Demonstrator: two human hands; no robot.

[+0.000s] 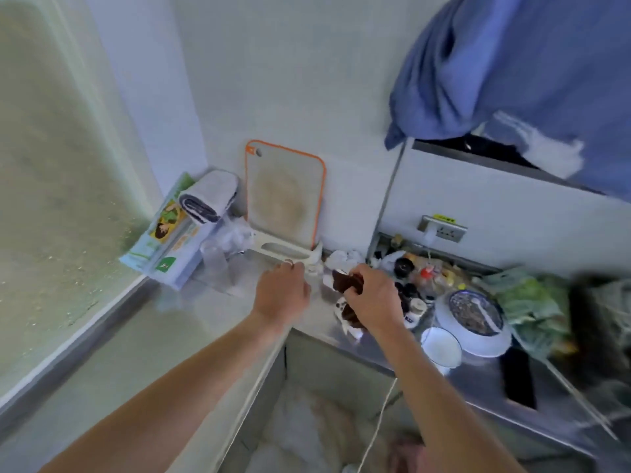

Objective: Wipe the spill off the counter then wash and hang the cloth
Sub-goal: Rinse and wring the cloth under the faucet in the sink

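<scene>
step: cloth in hand, wiping judged not yet begun | right hand (372, 298) grip pinching dark brown cloth (348, 285), which hangs toward 6 o'clock over steel surface (317, 322) | left hand (283, 295) at 9 o'clock of cloth, fingers curled, holding nothing visible | right hand nearer

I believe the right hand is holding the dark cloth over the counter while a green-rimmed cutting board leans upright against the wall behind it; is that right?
Nearly. The head view shows that the cutting board has an orange rim, not a green one. The rest holds: the right hand grips the dark cloth over the counter, and the board leans upright against the wall behind it.
</scene>
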